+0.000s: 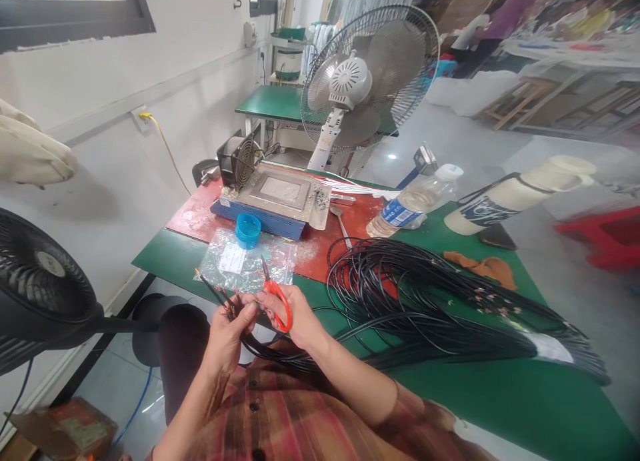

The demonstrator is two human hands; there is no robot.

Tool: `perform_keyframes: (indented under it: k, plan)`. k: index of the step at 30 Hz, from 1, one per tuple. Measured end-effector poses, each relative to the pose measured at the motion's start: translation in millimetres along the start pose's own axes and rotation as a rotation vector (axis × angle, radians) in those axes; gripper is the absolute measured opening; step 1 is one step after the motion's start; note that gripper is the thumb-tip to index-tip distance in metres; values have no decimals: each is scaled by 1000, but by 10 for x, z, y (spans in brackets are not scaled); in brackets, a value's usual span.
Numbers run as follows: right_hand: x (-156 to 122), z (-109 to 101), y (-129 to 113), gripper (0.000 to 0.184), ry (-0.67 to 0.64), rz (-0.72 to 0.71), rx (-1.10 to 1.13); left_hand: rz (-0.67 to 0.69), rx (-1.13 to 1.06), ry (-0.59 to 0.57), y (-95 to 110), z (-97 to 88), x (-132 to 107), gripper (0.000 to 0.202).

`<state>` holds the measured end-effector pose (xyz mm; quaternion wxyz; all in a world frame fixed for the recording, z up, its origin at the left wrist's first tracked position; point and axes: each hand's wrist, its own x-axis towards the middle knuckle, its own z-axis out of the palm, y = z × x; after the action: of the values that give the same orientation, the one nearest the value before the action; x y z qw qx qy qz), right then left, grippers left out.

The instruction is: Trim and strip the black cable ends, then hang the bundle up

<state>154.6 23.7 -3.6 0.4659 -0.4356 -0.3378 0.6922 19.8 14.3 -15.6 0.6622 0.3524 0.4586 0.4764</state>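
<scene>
My left hand (227, 331) is closed around the ends of a few thin black cables (213, 291) that stick up and to the left from its fingers. My right hand (290, 314) grips small red-handled scissors (276, 297), blades pointing up, right beside the cable ends. Both hands hover at the near left edge of the green table (500, 394). The cables run back under my hands to a big coiled bundle of black cables (425, 301) lying on the table to the right.
A clear plastic bag (247, 261) and a blue cap (248, 230) lie just beyond my hands. Behind them stand a metal hot-plate unit (280, 197), a spoon (341, 224), a water bottle (415, 204), a white flask (515, 194) and a standing fan (370, 74). A black fan (40, 287) is at left.
</scene>
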Motion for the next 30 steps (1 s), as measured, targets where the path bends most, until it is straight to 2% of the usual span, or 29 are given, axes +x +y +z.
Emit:
perform_keyframes:
  k: [8, 14, 16, 17, 20, 23, 26, 30]
  plan:
    - [13, -25, 1, 37, 1, 89, 43, -21, -32, 7, -15, -2, -7, 15]
    - [26, -49, 30, 38, 28, 65, -36, -33, -94, -10, 50, 28, -18, 13]
    - [16, -68, 39, 34, 73, -73, -214, -89, -146, 3, 85, 30, -14, 12]
    - [8, -81, 45, 30, 92, -199, -348, -137, -186, 25, 100, 27, -10, 11]
    - [-7, -126, 68, 17, 76, -743, -804, -298, -348, 102, 134, 4, 7, 13]
    - [15, -151, 91, 13, -45, -1200, -1188, -399, -525, 119, 150, -25, 21, 7]
    - [67, -144, 101, 12, -132, -1402, -1402, -468, -639, 111, 150, -52, 32, 4]
    - [137, -137, 93, 8, -187, -1506, -1454, -491, -720, 83, 124, -84, 43, 12]
